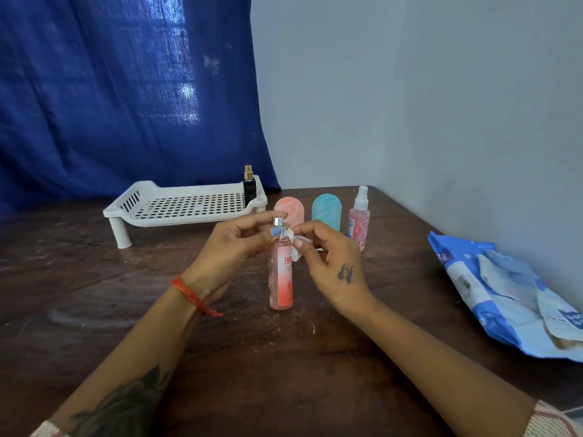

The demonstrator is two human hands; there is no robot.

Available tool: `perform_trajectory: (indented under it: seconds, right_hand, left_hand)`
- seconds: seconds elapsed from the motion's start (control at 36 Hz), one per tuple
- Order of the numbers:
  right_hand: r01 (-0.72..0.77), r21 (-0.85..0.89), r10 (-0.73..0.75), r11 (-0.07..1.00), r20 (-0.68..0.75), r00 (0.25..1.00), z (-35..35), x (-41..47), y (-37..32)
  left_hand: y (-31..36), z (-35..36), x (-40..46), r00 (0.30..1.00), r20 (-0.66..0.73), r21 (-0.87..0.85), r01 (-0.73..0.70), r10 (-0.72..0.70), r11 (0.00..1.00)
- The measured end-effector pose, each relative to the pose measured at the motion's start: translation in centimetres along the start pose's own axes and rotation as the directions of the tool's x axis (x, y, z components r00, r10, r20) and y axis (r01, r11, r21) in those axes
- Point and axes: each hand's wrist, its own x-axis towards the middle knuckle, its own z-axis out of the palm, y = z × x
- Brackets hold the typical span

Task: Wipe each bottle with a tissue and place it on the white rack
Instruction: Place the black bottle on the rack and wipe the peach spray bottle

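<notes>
A tall pink bottle (280,275) with a silver spray top stands upright on the dark wooden table (94,279). My left hand (227,250) grips its neck from the left. My right hand (331,263) pinches a small white tissue (298,247) against the bottle's upper right side. The white rack (186,205) stands at the back left, with a black bottle (249,187) with a gold top on its right end. Behind my hands stand a pink rounded bottle (291,209), a teal rounded bottle (326,211) and a pink spray bottle (359,220) with a white top.
A blue and white tissue pack (511,298) lies at the table's right edge. A grey wall rises close behind the bottles and along the right. A blue curtain (126,89) hangs behind the rack.
</notes>
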Motion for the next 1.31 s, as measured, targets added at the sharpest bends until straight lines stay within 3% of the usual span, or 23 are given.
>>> perform_trajectory:
  seconds: [0.11, 0.22, 0.36, 0.47, 0.64, 0.78, 0.94, 1.17, 1.31]
  right_hand:
    - [0.148, -0.038, -0.151, 0.988, -0.132, 0.98, -0.1, -0.1, -0.3]
    - [0.309, -0.137, -0.32, 0.941, -0.074, 0.944, 0.1, -0.3, -0.2]
    - [0.233, -0.08, -0.24, 0.969, -0.096, 0.966, 0.2, -0.2, 0.0]
    - [0.096, -0.016, -0.097, 0.995, -0.035, 0.995, 0.0, 0.0, 0.2]
    - [0.008, -0.013, -0.007, 1.0, 0.032, 0.999, 0.0, 0.1, 0.1]
    - [0.112, -0.053, -0.118, 0.992, -0.128, 0.985, -0.1, 0.1, -0.1]
    - [0.251, -0.094, -0.256, 0.963, -0.041, 0.966, 0.1, -0.1, -0.2]
    - [0.242, -0.057, -0.245, 0.969, -0.039, 0.969, -0.5, 0.0, 0.3]
    - [0.256, -0.02, -0.254, 0.967, 0.054, 0.966, -0.9, -0.5, 0.4]
  left_hand:
    - [-0.2, 0.1, 0.1, 0.999, -0.033, 0.022, -0.03, 0.031, 0.999]
    - [-0.3, 0.1, 0.0, 0.996, -0.07, 0.044, -0.045, 0.048, 0.998]
    - [-0.2, 0.2, 0.0, 0.998, -0.037, 0.037, -0.042, 0.044, 0.998]
    - [-0.2, 0.2, 0.0, 1.0, -0.007, 0.005, -0.029, 0.029, 1.0]
    - [-0.3, 0.0, 0.1, 1.0, -0.001, 0.019, -0.008, 0.008, 1.0]
    - [-0.3, 0.0, 0.1, 1.0, -0.025, 0.053, 0.012, -0.011, 0.999]
    - [-0.2, 0.0, -0.1, 0.999, -0.034, 0.066, 0.009, -0.007, 0.998]
    - [0.0, 0.2, -0.2, 0.998, -0.011, 0.119, 0.056, -0.055, 0.991]
    - [0.0, 0.0, -0.3, 0.997, -0.056, 0.128, 0.057, -0.051, 0.99]
